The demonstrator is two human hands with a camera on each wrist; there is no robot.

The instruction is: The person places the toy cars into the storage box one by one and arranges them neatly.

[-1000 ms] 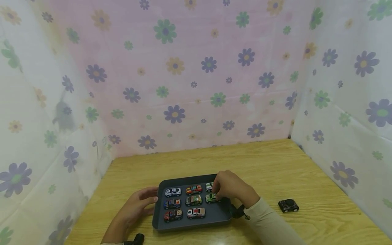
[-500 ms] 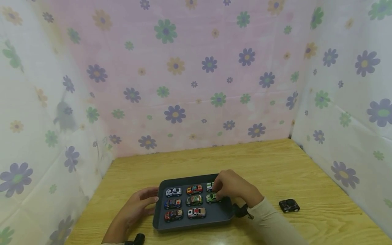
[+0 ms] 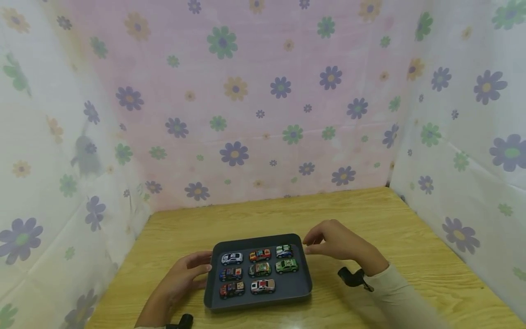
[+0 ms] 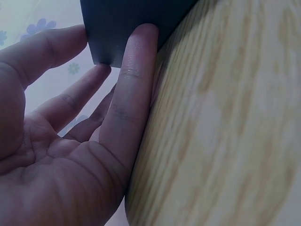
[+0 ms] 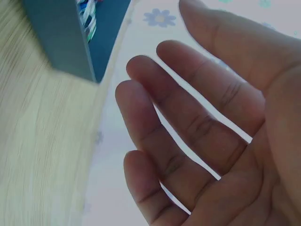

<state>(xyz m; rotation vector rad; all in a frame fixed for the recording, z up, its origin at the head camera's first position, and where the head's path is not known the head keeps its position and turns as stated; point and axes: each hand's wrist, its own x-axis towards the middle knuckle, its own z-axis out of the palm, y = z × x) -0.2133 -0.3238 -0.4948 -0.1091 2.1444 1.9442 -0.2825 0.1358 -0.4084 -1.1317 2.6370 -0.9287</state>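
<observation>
A dark grey tray (image 3: pixel 287 292) on the table holds several small toy cars in rows. Its right column has a white, green and blue toy car (image 3: pixel 284 251) behind a green toy car (image 3: pixel 286 266). Bare tray floor lies in front of the green one. My left hand (image 3: pixel 185 276) touches the tray's left wall with fairly straight fingertips, seen closely in the left wrist view. Just outside the tray's right side is my right hand (image 3: pixel 339 242), holding nothing. The right wrist view shows its relaxed, slightly bent fingers (image 5: pixel 188 122) apart from the tray wall (image 5: pixel 61 42).
The other toy cars include a white one (image 3: pixel 232 258), a red and yellow one (image 3: pixel 260 255) and a white, red and tan one (image 3: pixel 263 286). The wood-grain table (image 3: pixel 246 219) is enclosed by flowered cloth walls (image 3: pixel 263 91).
My right hand has let go of the green toy car and moved right, out of the tray. The black toy car on the table is now hidden by that arm. My left hand stays put.
</observation>
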